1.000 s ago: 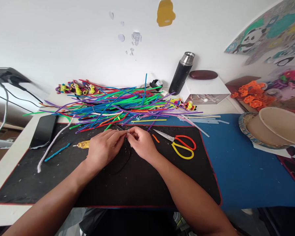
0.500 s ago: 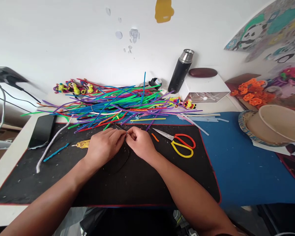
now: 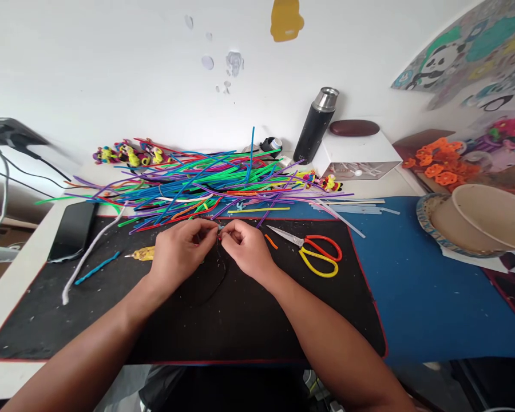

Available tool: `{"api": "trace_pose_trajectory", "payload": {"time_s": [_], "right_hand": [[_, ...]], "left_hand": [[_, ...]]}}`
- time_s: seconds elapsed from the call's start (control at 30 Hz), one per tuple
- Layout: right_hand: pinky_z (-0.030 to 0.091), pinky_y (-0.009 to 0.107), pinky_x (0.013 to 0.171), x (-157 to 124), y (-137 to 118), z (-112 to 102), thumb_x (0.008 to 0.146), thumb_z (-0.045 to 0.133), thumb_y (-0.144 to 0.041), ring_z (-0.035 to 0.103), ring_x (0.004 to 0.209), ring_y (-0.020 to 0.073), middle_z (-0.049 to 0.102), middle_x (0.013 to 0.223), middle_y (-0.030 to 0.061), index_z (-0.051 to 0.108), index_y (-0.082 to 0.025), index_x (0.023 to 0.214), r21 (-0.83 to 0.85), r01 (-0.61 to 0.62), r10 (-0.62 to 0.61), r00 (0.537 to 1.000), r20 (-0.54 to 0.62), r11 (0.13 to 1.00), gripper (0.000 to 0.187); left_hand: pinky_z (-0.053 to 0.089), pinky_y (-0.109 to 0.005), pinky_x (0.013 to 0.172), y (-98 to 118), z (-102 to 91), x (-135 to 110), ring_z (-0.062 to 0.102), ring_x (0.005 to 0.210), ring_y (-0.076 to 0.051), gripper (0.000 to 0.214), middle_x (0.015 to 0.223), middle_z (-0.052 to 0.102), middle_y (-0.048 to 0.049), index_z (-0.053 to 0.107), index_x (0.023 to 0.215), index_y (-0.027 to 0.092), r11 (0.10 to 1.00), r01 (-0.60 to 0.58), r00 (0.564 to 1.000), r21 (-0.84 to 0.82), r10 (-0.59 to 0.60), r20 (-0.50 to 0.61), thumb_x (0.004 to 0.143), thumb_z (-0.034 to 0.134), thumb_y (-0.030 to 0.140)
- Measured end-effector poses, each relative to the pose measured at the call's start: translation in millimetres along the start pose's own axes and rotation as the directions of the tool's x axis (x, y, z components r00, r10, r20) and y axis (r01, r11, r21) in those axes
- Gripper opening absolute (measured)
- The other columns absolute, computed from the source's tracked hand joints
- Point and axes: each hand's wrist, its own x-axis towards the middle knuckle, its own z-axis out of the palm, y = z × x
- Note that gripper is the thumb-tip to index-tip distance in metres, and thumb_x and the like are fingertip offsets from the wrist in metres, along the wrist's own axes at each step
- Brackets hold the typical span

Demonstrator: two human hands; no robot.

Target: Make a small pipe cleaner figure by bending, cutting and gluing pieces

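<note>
My left hand [image 3: 181, 246] and my right hand [image 3: 248, 247] meet over the black mat [image 3: 257, 320], fingertips pinched close together. Between them is a small piece, mostly covered, with bits of blue and red showing; its kind cannot be made out. From the fingertips a thin black cord [image 3: 224, 273] hangs and curves down onto the mat. A yellow-handled tool with a metal tip [image 3: 142, 253] lies beside my left hand, partly hidden by it. To the right of my right hand, scissors [image 3: 302, 246] with red and yellow handles lie near a short orange stick [image 3: 271, 241].
Behind the hands lies a heap of coloured pipe cleaners [image 3: 223, 177]. A phone [image 3: 74, 229], a white stem [image 3: 90, 249] and a blue twisted piece [image 3: 97, 268] are at left. A black flask [image 3: 315, 126], white box [image 3: 360, 151] and bowl [image 3: 493, 217] stand right.
My left hand's fingers have lifted and curled differently, showing a gap beneath them and more of the small piece. My right hand has barely moved.
</note>
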Motion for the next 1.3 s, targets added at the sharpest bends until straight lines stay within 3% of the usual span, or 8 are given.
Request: {"api": "trace_pose_trajectory", "payload": {"time_s": [0.07,0.13,0.37,0.73,1.03,1.3], "right_hand": [[0.031,0.027,0.052,0,-2,-1,0.090,0.062,-0.031,0.044,0.054,0.0129,0.049,0.060,-0.0067,0.063,-0.022,0.083,0.021,0.014,-0.014,1.000,-0.004,1.000,0.011],[0.033,0.027,0.053,0,-2,-2,0.093,0.062,-0.033,0.046,0.055,0.0133,0.054,0.064,-0.0051,0.065,-0.022,0.085,0.031,0.033,-0.032,0.999,-0.009,0.999,0.014],[0.036,0.028,0.056,0,0,-3,0.096,0.064,-0.038,0.050,0.057,0.0141,0.056,0.066,-0.0041,0.068,-0.023,0.092,-0.031,0.083,-0.085,0.995,-0.060,0.996,0.016],[0.038,0.028,0.056,0,-2,-3,0.095,0.061,-0.036,0.052,0.057,0.0143,0.057,0.066,-0.0046,0.067,-0.023,0.096,-0.059,0.055,-0.059,0.996,-0.060,0.997,0.014],[0.037,0.027,0.056,0,1,-2,0.094,0.060,-0.034,0.054,0.057,0.0145,0.055,0.063,-0.0056,0.065,-0.023,0.091,-0.093,0.037,-0.045,0.996,-0.076,0.995,0.012],[0.036,0.027,0.055,-1,-2,-1,0.089,0.062,-0.031,0.052,0.054,0.0141,0.054,0.059,-0.0069,0.061,-0.023,0.085,-0.133,0.018,-0.027,0.998,-0.062,0.991,0.009]], "left_hand": [[0.049,-0.027,0.057,4,-3.8,3,0.071,0.064,-0.018,0.022,0.080,0.080,0.0003,0.079,0.095,0.024,0.974,0.173,0.984,-0.144,-0.166,0.063,0.094,0.067,0.042],[0.051,-0.026,0.059,7,-6.2,5,0.072,0.068,-0.019,0.024,0.081,0.081,0.0000,0.079,0.094,0.024,0.932,0.270,0.962,-0.242,-0.252,0.105,0.091,0.068,0.045],[0.052,-0.027,0.063,7,-0.5,5,0.072,0.073,-0.020,0.026,0.084,0.079,-0.0018,0.077,0.096,0.023,0.875,0.329,0.944,-0.356,-0.297,0.144,0.089,0.069,0.047],[0.049,-0.027,0.065,8,8.0,0,0.072,0.069,-0.017,0.023,0.089,0.082,-0.0008,0.078,0.097,0.024,0.987,0.151,0.988,-0.056,-0.150,0.026,0.093,0.063,0.042],[0.047,-0.026,0.064,7,10.5,-5,0.074,0.070,-0.018,0.020,0.088,0.082,0.0002,0.078,0.100,0.025,0.995,0.100,0.993,0.013,-0.101,0.055,0.096,0.063,0.039],[0.045,-0.029,0.059,-2,14.4,-5,0.076,0.070,-0.022,0.021,0.081,0.081,-0.0037,0.077,0.097,0.021,0.951,-0.189,0.981,0.246,0.191,0.015,0.101,0.058,0.030]]}}
